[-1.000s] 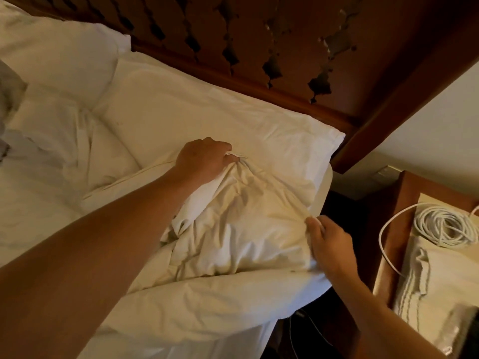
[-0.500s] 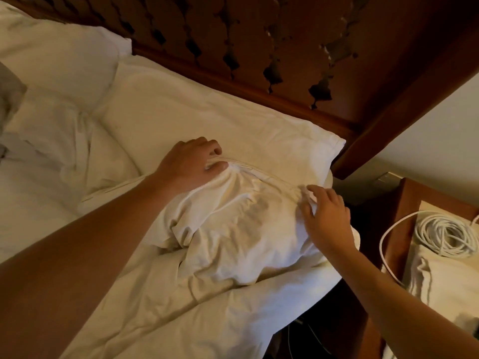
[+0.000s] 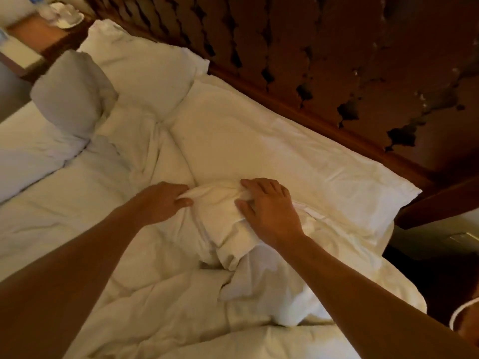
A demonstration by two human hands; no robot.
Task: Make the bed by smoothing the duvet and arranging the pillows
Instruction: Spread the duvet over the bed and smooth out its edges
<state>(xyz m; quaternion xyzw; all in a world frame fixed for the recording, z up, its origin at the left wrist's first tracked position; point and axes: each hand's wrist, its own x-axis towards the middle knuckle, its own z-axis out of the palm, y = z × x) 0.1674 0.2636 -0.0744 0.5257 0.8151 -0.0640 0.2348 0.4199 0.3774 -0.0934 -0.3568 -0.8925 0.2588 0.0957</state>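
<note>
Left hand: the left hand (image 3: 163,203) lies on the bunched top edge of the duvet (image 3: 160,288), fingers curled and thumb tucked under a raised fold, pinching the white cloth
Right hand: the right hand (image 3: 269,206) lies just beside it on the same bunch, fingers spread and bent at the tips, digging into the fabric and holding a small gather of it
Duvet: white and heavily creased, it covers the lower part of the bed; its upper edge is heaped into a lump between and under both hands, touching the front edge of the near pillow
Near pillow: a large white pillow (image 3: 259,149) lies flat against the headboard, its right corner reaching the bed's edge
Far pillow: a second white pillow (image 3: 145,66) sits to the left, its corner pressed against the near pillow
Grey cushion: a grey cushion (image 3: 72,94) stands tilted in front of the far pillow, resting on the bedding
Headboard: a dark wooden headboard (image 3: 324,60) with cut-out openings runs diagonally behind both pillows
Far nightstand: a wooden nightstand (image 3: 39,37) at upper left carries blurred white items
Right edge: a white cord (image 3: 464,310) curves in at lower right
</note>
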